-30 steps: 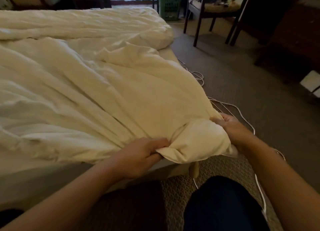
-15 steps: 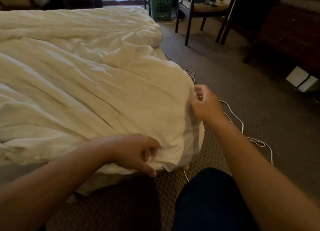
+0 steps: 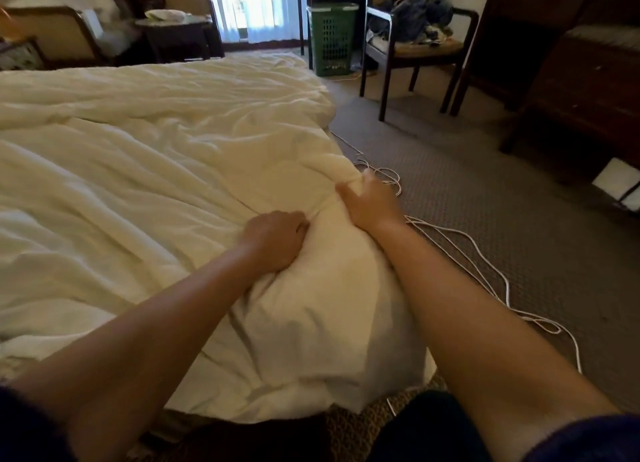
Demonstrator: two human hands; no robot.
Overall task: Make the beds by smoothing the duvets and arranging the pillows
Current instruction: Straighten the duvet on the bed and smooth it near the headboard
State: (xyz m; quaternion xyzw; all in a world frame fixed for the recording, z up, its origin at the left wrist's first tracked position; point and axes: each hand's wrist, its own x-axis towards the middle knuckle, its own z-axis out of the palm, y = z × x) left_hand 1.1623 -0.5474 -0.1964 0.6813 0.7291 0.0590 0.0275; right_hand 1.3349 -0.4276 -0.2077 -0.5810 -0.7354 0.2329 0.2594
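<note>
- duvet (image 3: 145, 191), white and heavily creased, covers the bed from the far edge to the near right corner, where it bulges over the mattress edge.
- left hand (image 3: 275, 241) sits knuckles up, fingers curled into a bunch of duvet cloth near that corner.
- right hand (image 3: 369, 202) just beside it, further right and a little farther away, fingers closed on a gathered fold at the bed's right edge.
- no pillows clearly made out on this bed; something pale at the far left, too blurred to name.
- risk: white cable (image 3: 485, 264) lies in loose loops on the carpet (image 3: 519, 219) right along the bed's right side, touching or nearly touching the hanging cloth. a foot or the duvet hem could snag it during a pull.
- risk: both hands hold close together, so a tug would likely drag one corner and deepen the diagonal creases rather than flatten them.
- risk: the bulge hangs off the corner; its weight could slide the cover toward the floor.
- open room: carpet to the right is wide before the chair (image 3: 415, 53), green hamper (image 3: 332, 39) and dark dresser (image 3: 571, 87) at the far right.
- near edge of the bed is tight against the person's legs.
</note>
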